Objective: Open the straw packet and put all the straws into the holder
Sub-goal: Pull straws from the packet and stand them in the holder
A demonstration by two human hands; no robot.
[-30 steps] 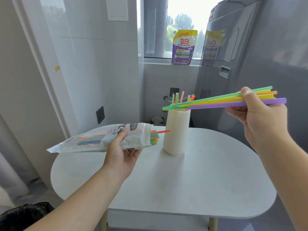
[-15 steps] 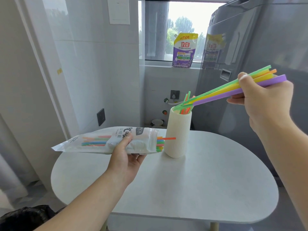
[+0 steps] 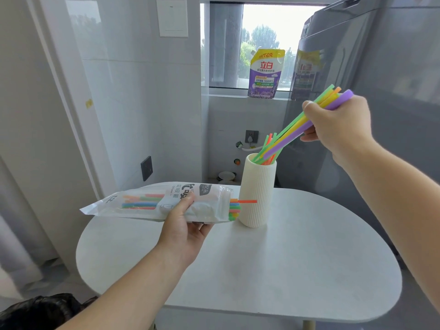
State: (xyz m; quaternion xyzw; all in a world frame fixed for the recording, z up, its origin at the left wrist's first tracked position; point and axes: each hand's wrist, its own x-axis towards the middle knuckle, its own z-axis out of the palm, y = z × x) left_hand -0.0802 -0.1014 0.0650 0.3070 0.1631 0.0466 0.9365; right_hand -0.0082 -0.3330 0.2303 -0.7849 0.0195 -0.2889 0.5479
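A cream ribbed holder (image 3: 256, 194) stands upright on the white table (image 3: 285, 270), with several straws inside it. My right hand (image 3: 338, 126) grips a bundle of green, yellow, orange and purple straws (image 3: 292, 132), tilted steeply, with their lower ends inside the holder's mouth. My left hand (image 3: 183, 225) holds the clear straw packet (image 3: 152, 203) level, just left of the holder. Coloured straw ends (image 3: 238, 207) stick out of the packet's open right end, and one orange straw reaches in front of the holder.
A grey refrigerator (image 3: 381, 115) stands close behind and right of the table. A purple detergent pouch (image 3: 265, 73) sits on the window sill. A black bag (image 3: 40, 310) lies at the lower left, beside the table.
My right hand has tipped the straw bundle from nearly level to steep and lowered its ends into the holder. My left hand keeps the packet in about the same place.
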